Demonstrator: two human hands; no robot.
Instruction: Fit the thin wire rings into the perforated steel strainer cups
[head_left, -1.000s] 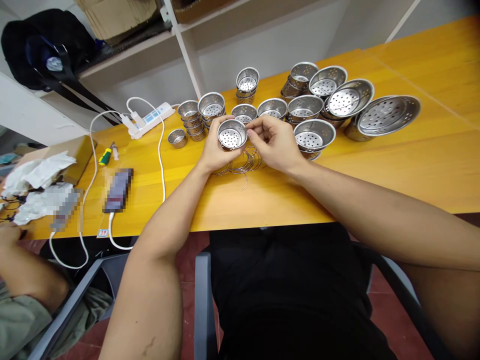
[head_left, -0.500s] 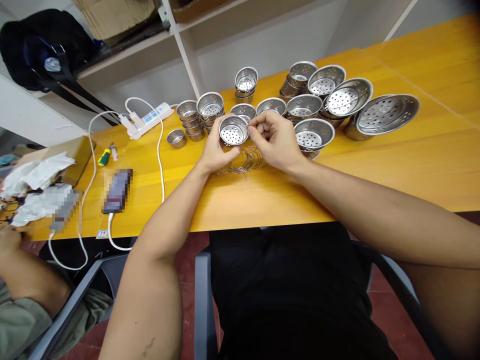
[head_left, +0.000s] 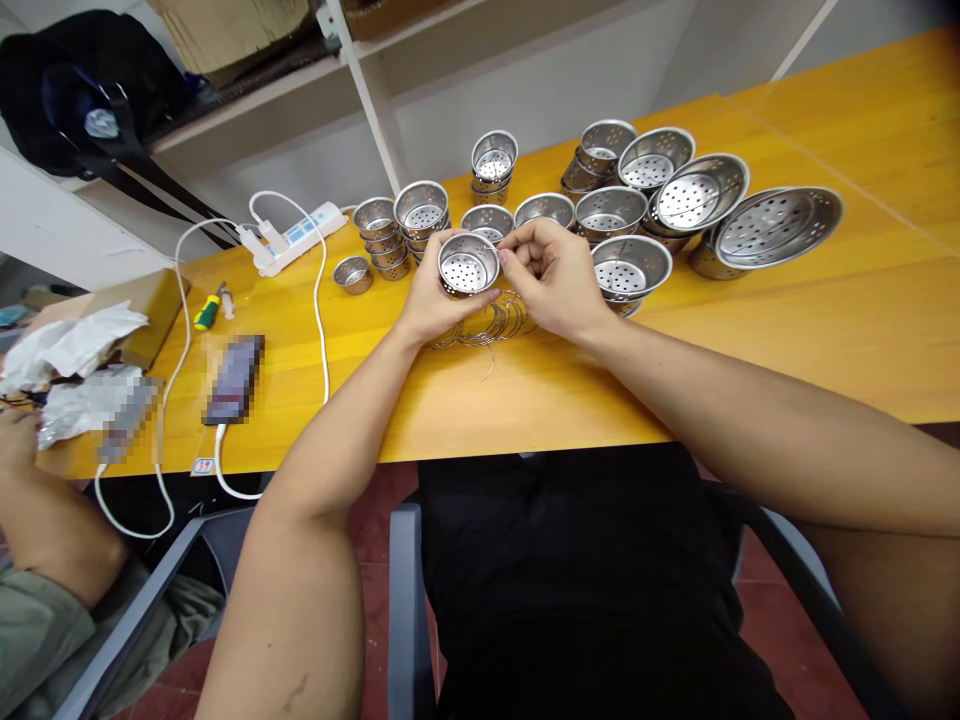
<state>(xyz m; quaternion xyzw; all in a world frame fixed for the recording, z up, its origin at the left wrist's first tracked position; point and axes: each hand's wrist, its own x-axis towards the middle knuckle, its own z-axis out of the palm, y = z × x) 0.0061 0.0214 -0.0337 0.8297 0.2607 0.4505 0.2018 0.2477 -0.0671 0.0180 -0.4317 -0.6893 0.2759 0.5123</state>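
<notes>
Right now, near the middle of the frame, our left hand (head_left: 429, 300) holds the little holey cup (head_left: 467, 266) tight while our right hand (head_left: 551, 280) pinches a thin wire at its rim. Just under, loose wire rings (head_left: 491, 325) lie on the yellow table (head_left: 787, 330). If we slip, the cup could knock the stacked cups (head_left: 386, 240) behind.

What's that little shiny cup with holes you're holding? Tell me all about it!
The cup is small, round and looks like shiny steel, with a rolled rim, low walls and a flat bottom dotted with round holes. It is held above the yellow table, its open side tipped toward the camera. The left hand grips its left side and underside; the right hand pinches at its right rim. Wire rings lie below it.
</notes>
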